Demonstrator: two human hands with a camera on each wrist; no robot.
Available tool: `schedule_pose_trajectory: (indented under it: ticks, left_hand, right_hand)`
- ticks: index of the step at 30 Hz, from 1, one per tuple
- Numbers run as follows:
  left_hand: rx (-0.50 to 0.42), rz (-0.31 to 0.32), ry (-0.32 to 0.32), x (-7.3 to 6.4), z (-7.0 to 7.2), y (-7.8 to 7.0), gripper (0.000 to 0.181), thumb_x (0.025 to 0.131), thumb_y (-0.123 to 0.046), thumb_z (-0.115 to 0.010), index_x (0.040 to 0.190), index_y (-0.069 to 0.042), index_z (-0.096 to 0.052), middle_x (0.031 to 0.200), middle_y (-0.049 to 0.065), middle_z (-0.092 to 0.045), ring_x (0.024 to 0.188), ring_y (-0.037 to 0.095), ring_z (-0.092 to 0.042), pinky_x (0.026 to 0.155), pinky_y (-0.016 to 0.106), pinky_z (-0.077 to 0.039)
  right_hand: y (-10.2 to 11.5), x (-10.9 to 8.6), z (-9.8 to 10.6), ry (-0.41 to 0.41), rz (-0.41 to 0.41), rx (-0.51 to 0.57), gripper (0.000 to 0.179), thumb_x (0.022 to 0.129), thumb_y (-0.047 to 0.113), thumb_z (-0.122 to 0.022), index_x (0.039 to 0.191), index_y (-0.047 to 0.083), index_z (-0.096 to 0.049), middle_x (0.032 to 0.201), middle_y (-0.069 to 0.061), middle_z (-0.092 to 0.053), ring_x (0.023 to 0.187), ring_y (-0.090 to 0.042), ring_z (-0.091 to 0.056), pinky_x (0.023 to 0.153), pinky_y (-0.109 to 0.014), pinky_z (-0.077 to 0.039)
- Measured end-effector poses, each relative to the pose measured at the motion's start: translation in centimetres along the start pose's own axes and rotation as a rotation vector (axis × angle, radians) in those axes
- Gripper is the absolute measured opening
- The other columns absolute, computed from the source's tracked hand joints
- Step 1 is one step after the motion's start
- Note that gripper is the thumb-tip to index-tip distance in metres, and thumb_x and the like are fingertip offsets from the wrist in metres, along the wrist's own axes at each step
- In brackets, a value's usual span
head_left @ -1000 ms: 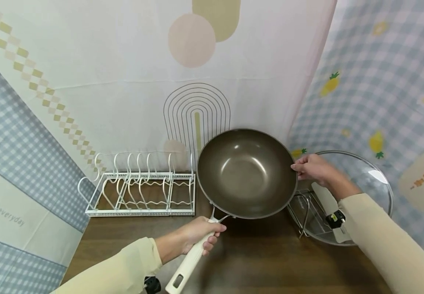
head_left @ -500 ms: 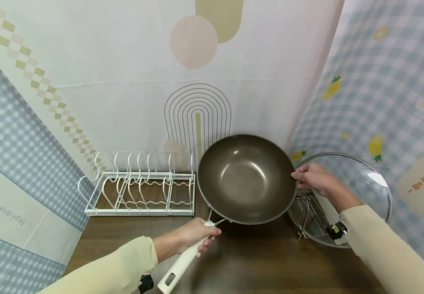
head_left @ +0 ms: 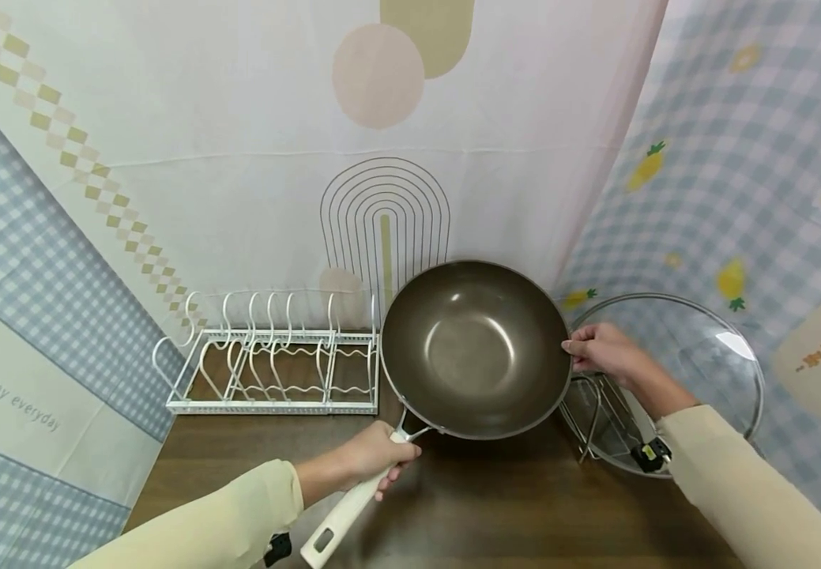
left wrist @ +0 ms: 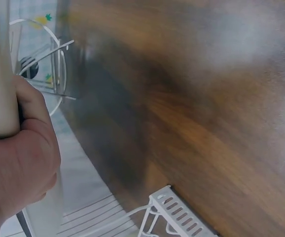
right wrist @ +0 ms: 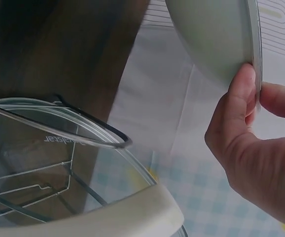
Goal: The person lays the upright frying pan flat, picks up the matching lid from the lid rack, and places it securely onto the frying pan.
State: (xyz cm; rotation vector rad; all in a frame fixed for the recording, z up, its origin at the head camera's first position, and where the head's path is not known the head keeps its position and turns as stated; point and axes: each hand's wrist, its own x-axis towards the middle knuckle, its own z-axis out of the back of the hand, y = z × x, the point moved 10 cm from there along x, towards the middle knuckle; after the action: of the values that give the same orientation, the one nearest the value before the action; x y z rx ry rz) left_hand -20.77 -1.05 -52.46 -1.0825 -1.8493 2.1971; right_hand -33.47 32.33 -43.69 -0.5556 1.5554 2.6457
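- Wok (head_left: 476,348), dark inside with a white handle (head_left: 342,514), is being held above the brown table (head_left: 510,514), between the white wire rack (head_left: 275,371) and the glass lid (head_left: 694,371).
- Compared with a second ago, it is being carried slightly lower and closer, the handle being drawn leftward; this is being judged as a lowering or repositioning rather than a lift away.
- The handle is being gripped by the left hand (head_left: 374,458), fingers wrapped fully round it.
- The far rim is being pinched by the right hand (head_left: 598,352), thumb (right wrist: 241,94) pressed against the outside and fingers closed on the inner edge.
- The glass lid is being propped on a metal stand (head_left: 591,415) beside the right hand.
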Motion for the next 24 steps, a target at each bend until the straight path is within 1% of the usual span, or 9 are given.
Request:
schedule_pose_trajectory:
  ticks: [4, 7, 13, 15, 19, 24]
  left_hand:
    - [0.056, -0.002, -0.056, -0.2, 0.6, 0.3, 0.035, 0.089, -0.018, -0.063, 0.058, -0.011, -0.048, 0.045, -0.002, -0.044, 0.032, 0.007, -0.039, 0.031, 0.022, -0.04]
    - [0.116, -0.013, -0.103, -0.2, 1.2, 0.3, 0.033, 0.089, -0.017, -0.063, 0.061, -0.011, -0.048, 0.045, -0.002, -0.045, 0.032, 0.007, -0.04, 0.031, 0.022, -0.04]
    - [0.259, -0.03, -0.183, -0.2, 2.4, 0.5, 0.028, 0.089, -0.019, -0.065, 0.066, -0.008, -0.053, 0.044, -0.001, -0.048, 0.03, 0.008, -0.043, 0.03, 0.028, -0.045]
    - [0.313, -0.043, -0.208, -0.1, 2.9, 0.5, 0.025, 0.088, -0.019, -0.066, 0.069, -0.006, -0.056, 0.044, 0.0, -0.05, 0.03, 0.009, -0.045, 0.032, 0.032, -0.047]
    - [0.412, -0.066, -0.229, 0.0, 3.6, 0.5, 0.023, 0.087, -0.02, -0.065, 0.073, -0.002, -0.06, 0.044, 0.001, -0.053, 0.029, 0.009, -0.047, 0.034, 0.037, -0.05]
    - [0.526, -0.109, -0.234, 0.1, 4.2, 0.3, 0.027, 0.088, -0.02, -0.064, 0.064, -0.007, -0.06, 0.043, 0.005, -0.055, 0.028, 0.01, -0.047, 0.032, 0.035, -0.048]
  right_hand:
    - [-0.2, 0.0, -0.5, -0.007, -0.003, 0.007, 0.019, 0.101, 0.011, -0.056, 0.095, -0.007, -0.056, 0.078, -0.005, -0.055, 0.068, -0.011, -0.059, 0.067, -0.028, -0.058]
    - [-0.1, -0.1, -0.9, -0.01, 0.004, 0.01, 0.018, 0.1, 0.01, -0.056, 0.093, -0.007, -0.055, 0.077, -0.005, -0.054, 0.068, -0.012, -0.059, 0.067, -0.027, -0.058]
    - [-0.7, -0.4, -1.6, -0.002, -0.007, -0.003, 0.022, 0.101, 0.012, -0.056, 0.102, -0.01, -0.054, 0.081, -0.006, -0.056, 0.07, -0.013, -0.062, 0.068, -0.027, -0.058]
    - [-1.0, -0.5, -1.8, 0.007, -0.008, -0.01, 0.022, 0.101, 0.012, -0.056, 0.101, -0.01, -0.054, 0.082, -0.007, -0.056, 0.071, -0.014, -0.062, 0.07, -0.027, -0.058]
    - [-1.4, -0.8, -2.4, 0.017, 0.004, 0.002, 0.019, 0.101, 0.01, -0.054, 0.095, -0.008, -0.055, 0.08, -0.006, -0.055, 0.071, -0.013, -0.061, 0.07, -0.028, -0.059]
    - [-1.9, -1.3, -3.0, 0.017, -0.014, 0.031, 0.019, 0.1, 0.008, -0.055, 0.086, -0.004, -0.055, 0.077, -0.004, -0.054, 0.068, -0.011, -0.061, 0.068, -0.026, -0.058]
